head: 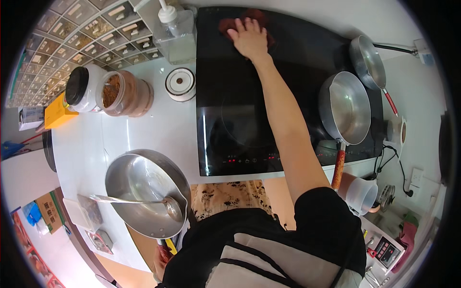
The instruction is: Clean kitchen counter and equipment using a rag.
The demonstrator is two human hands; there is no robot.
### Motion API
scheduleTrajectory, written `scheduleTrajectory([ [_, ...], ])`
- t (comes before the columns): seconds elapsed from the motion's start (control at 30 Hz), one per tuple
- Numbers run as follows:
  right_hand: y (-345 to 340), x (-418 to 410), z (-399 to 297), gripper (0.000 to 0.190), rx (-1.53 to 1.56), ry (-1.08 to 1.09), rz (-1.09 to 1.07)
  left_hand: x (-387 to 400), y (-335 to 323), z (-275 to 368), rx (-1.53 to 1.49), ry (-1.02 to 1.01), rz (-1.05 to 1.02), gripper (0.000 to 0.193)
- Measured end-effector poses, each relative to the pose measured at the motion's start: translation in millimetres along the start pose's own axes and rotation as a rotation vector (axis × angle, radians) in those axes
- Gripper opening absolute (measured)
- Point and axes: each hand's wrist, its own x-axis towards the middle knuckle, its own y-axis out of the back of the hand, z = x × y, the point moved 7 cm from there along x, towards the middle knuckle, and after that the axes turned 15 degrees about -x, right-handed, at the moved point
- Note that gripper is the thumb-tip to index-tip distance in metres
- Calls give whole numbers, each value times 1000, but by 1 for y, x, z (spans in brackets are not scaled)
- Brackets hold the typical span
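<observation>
My right hand [251,39] lies flat, palm down, on a dark red cloth [227,25] near the far edge of the black glass cooktop [230,82]. With my left hand [158,264], low in the picture, I hold the reddish handle of a metal saucepan [144,180]. This pan is tilted over the white counter, and a metal spoon [129,200] lies across it with its bowl inside. A second saucepan [347,108] with a wooden handle sits on the cooktop's right part, and a smaller pan [371,61] with a red handle is behind it.
Left of the cooktop stand a pump bottle [178,39], a round lidded container [180,84], a jar of brown powder [122,93] and a black-lidded jar [83,88]. Small drawers [93,30] line the back left. Cables [398,154] and a plastic jug [362,196] are at right.
</observation>
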Motion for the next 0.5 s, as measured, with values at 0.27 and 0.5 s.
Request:
scheduleTrajectory([
  [0.27, 117, -189, -111, 46, 303, 551, 41, 15, 11, 10, 83, 18, -7, 34],
  [0.5, 79, -102, -46, 46, 19, 432, -46, 11, 12, 14, 86, 3, 5, 32],
])
